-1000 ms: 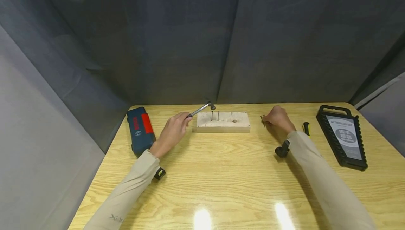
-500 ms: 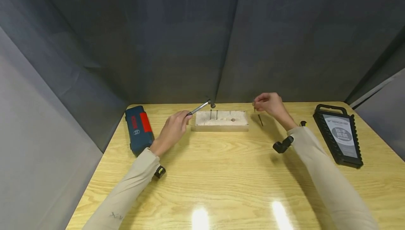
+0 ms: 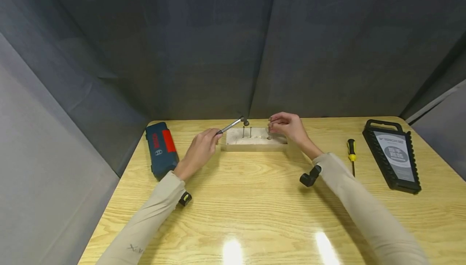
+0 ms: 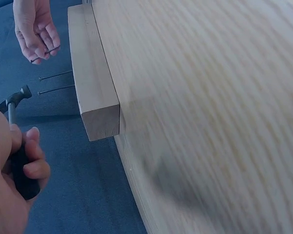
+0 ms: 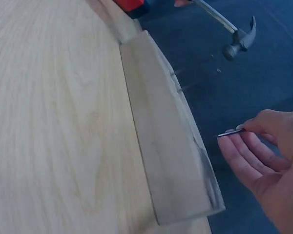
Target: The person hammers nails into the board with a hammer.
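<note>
My left hand (image 3: 201, 148) grips a claw hammer (image 5: 241, 41) by its black handle, its head held up close to two nails (image 4: 57, 90) that stand upright in a pale wooden block (image 3: 255, 148). Over the right part of that block is my right hand (image 3: 290, 128). It pinches a loose nail (image 5: 230, 133) between thumb and fingers, as both wrist views show. A round brownish spot (image 3: 269, 137) marks the block's top just under the right fingers.
A blue case with a red panel (image 3: 168, 141) lies left of the left hand. Right of the right arm are a yellow and black screwdriver (image 3: 351, 151) and a black tool rack (image 3: 395, 155) with a label. A dark curtain (image 3: 204, 54) hangs behind the table (image 3: 233, 200).
My right hand has lifted a nail off the table on the right and carried it left, over the block. The left hand holds the hammer in nearly the same place. The screwdriver is uncovered.
</note>
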Motion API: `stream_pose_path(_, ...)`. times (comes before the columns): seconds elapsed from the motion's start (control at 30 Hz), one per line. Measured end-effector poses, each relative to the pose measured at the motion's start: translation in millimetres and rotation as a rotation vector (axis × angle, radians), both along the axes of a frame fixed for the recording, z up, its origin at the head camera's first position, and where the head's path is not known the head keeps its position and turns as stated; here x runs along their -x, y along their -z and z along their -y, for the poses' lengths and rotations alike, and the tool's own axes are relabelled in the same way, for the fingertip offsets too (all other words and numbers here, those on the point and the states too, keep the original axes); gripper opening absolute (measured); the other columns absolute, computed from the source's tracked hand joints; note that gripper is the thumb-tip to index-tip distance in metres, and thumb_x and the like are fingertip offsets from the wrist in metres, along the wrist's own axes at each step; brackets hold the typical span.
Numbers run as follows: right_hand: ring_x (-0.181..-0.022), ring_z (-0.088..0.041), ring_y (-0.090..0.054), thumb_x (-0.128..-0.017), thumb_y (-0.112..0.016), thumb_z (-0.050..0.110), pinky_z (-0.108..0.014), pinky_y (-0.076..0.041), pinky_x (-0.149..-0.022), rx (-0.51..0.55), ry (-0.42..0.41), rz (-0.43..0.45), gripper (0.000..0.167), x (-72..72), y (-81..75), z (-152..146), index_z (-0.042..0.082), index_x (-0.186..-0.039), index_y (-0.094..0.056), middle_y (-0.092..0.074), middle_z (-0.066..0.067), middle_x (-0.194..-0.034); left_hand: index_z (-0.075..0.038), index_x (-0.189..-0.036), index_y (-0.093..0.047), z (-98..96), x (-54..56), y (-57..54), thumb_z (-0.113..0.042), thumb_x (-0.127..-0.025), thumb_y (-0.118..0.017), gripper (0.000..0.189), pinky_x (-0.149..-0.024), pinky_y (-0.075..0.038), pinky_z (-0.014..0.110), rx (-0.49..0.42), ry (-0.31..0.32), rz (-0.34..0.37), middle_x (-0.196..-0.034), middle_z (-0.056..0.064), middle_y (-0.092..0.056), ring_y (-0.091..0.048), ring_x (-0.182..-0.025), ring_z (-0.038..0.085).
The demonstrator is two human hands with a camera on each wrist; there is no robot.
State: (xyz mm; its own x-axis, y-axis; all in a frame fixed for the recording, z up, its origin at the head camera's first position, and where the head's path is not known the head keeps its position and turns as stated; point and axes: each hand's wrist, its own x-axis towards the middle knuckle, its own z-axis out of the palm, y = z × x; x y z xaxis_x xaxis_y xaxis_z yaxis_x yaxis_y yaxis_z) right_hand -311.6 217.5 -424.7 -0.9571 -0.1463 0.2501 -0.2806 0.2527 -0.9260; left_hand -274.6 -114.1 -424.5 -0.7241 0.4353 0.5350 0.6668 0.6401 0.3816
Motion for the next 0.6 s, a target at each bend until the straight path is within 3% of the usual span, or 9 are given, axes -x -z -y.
stream_pose_path(0.2,-0.083,-0.008,-0.074,-0.100,-0.065,-0.004,-0.026,-0.062,-0.077,0.015,-0.003,-0.038,0.021,-0.5,7.4,17,-0.012,-0.119,-0.068,-0.070,-0.035,-0.115,-0.003,-0.097,-0.065,0.2,-1.4,-0.3,-0.010,-0.108,-0.058,0.014,-0.060,-0.045,0.032,0.006,-0.010,0.002,-0.078,0.004,-0.056,-0.051,-0.066,0.016)
stream_pose_path(0.43,-0.083,-0.026,-0.077,-0.099,-0.069,-0.003,-0.038,-0.063,-0.077,0.063,-0.021,-0.072,0.016,-0.7,17.1,34,-0.010,-0.113,-0.069,-0.072,-0.033,-0.107,-0.003,-0.097,-0.065,2.9,-2.4,-0.5,-0.010,-0.108,-0.059,0.014,-0.060,-0.045,0.032,0.011,-0.011,-0.002,-0.078,0.004,-0.057,-0.051,-0.066,0.016)
stream_pose_path(0.6,-0.083,-0.029,-0.077,-0.097,-0.072,-0.001,-0.027,-0.062,-0.076,-0.014,-0.009,-0.126,0.014,-0.7,24.0,40,-0.008,-0.110,-0.071,-0.074,-0.029,-0.102,-0.003,-0.098,-0.066,4.6,-3.1,0.0,-0.010,-0.108,-0.058,0.015,-0.060,-0.046,0.031,0.011,-0.008,-0.001,-0.078,0.004,-0.057,-0.052,-0.066,0.016)
